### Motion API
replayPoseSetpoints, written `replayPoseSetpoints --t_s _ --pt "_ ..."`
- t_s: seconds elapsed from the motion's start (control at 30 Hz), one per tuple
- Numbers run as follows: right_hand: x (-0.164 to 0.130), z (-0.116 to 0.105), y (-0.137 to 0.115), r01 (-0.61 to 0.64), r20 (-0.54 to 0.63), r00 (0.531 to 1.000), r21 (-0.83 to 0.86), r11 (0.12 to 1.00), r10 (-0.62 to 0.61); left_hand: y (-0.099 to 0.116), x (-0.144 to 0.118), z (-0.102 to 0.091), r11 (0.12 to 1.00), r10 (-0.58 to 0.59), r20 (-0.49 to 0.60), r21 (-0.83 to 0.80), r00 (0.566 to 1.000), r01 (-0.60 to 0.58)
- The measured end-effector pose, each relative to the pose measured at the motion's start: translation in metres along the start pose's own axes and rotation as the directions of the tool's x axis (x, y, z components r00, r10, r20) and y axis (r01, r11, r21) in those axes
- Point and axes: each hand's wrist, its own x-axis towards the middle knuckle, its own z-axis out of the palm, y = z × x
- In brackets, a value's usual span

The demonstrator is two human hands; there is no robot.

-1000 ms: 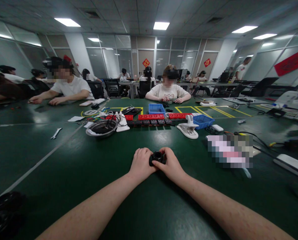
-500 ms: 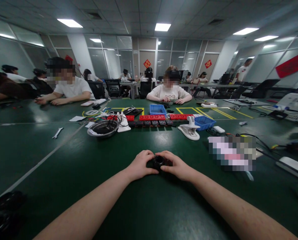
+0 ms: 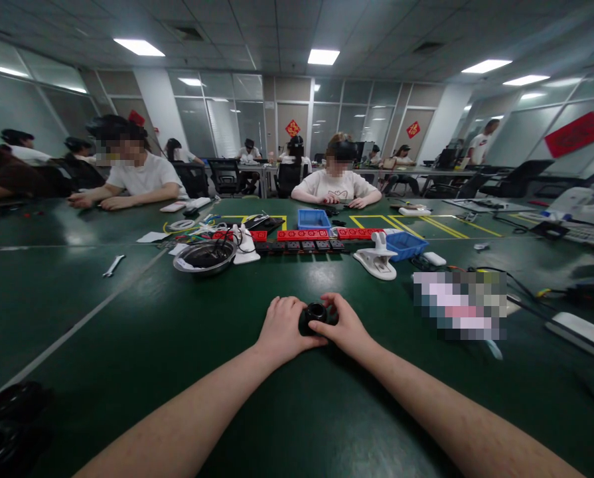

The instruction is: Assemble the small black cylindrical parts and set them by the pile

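Observation:
Between my hands on the green table (image 3: 227, 392) stands a small black, glossy round part (image 3: 312, 319) with a round opening at its top. My left hand (image 3: 283, 326) is wrapped around its left side, the thumb along the near side low down. My right hand (image 3: 344, 324) grips it from the right, with the thumb on the near side and the fingers bent over the far side. The palms hide much of its lower body, so I cannot make out its exact kind.
A metal bowl (image 3: 204, 260) of black parts, red power strips (image 3: 304, 234), a white clamp base (image 3: 376, 259) and a blue bin (image 3: 405, 245) lie ahead. A wrench (image 3: 113, 265) rests left; black round parts (image 3: 18, 401) sit near left. Co-workers sit across the table.
My left hand has closed further around the black part, its thumb moving right. My right hand's fingers and thumb have shifted left and upward on the part.

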Motion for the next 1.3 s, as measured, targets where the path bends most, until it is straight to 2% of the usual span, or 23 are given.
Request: replayPoseSetpoints --t_s 0.13,0.27,0.4,0.53,0.63,0.7,0.8,1.07,1.3 --pt "-0.002 0.007 -0.003 0.004 -0.073 0.997 -0.080 0.997 -0.010 0.006 0.000 0.005 0.997 -0.030 -0.037 0.070 0.999 0.032" --pt "-0.003 0.004 -0.006 0.055 -0.055 0.997 -0.076 0.996 -0.059 0.002 0.000 0.006 0.996 -0.048 -0.060 0.068 0.997 0.052" --pt "-0.001 -0.010 -0.009 0.154 0.115 0.981 0.000 0.988 -0.153 -0.008 0.002 0.003 0.998 -0.021 0.024 -0.065 0.999 0.023" --pt "0.003 -0.027 -0.011 0.205 0.325 0.919 0.089 0.975 -0.223 -0.017 0.005 -0.005 0.978 0.103 0.163 -0.196 0.981 -0.070" --pt "0.005 -0.033 -0.010 0.209 0.410 0.880 0.117 0.971 -0.239 -0.022 0.007 -0.009 0.966 0.181 0.233 -0.225 0.955 -0.128" --pt "0.005 -0.032 -0.010 0.197 0.431 0.872 0.126 0.972 -0.232 -0.023 0.007 -0.010 0.960 0.206 0.252 -0.237 0.945 -0.147" --pt "0.004 -0.029 -0.009 0.178 0.407 0.888 0.127 0.976 -0.215 -0.024 0.007 -0.008 0.960 0.197 0.242 -0.244 0.950 -0.137" --pt "0.000 -0.022 -0.007 0.120 0.237 0.964 0.019 0.993 -0.121 -0.020 0.004 -0.005 0.975 0.107 0.157 -0.208 0.982 -0.073" --pt "-0.003 -0.002 -0.006 0.001 0.008 1.000 -0.040 0.999 -0.001 -0.001 -0.001 0.004 0.998 -0.054 -0.016 -0.029 0.998 0.053"
